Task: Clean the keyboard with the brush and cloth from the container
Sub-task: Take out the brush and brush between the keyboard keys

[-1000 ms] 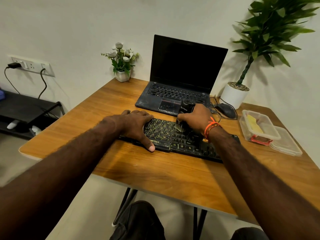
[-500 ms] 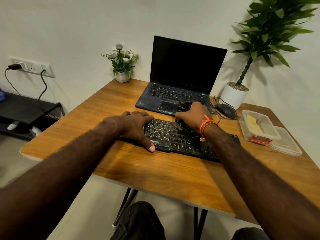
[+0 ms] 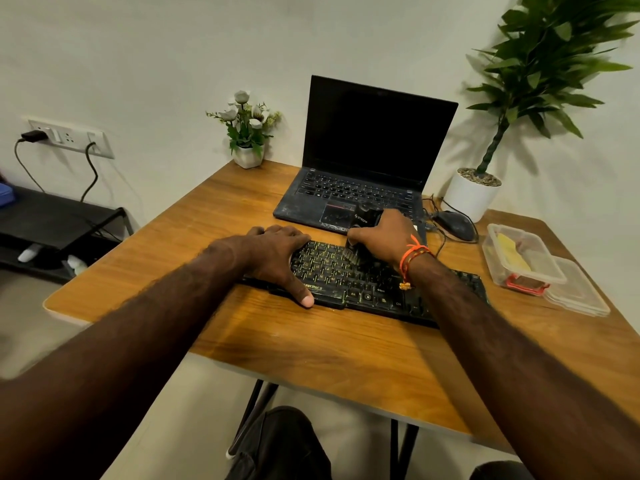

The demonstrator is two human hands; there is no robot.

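A black keyboard (image 3: pixel 367 289) with yellow-lit keys lies across the middle of the wooden table (image 3: pixel 311 344). My left hand (image 3: pixel 277 258) presses flat on its left end, thumb over the front edge. My right hand (image 3: pixel 384 237), with an orange thread on the wrist, grips a black brush (image 3: pixel 363 220); its bristles touch the upper middle keys. A clear plastic container (image 3: pixel 519 258) at the right holds a yellow cloth (image 3: pixel 512 252).
An open black laptop (image 3: pixel 363 174) stands behind the keyboard. A black mouse (image 3: pixel 455 225) and its cable lie right of it. The container's lid (image 3: pixel 578 292) rests beside the container. A white flower pot (image 3: pixel 247 155) and a large potted plant (image 3: pixel 472 195) stand at the back.
My right hand with the brush has slid a little leftward and farther back over the keys. My left hand has stayed in place on the keyboard.
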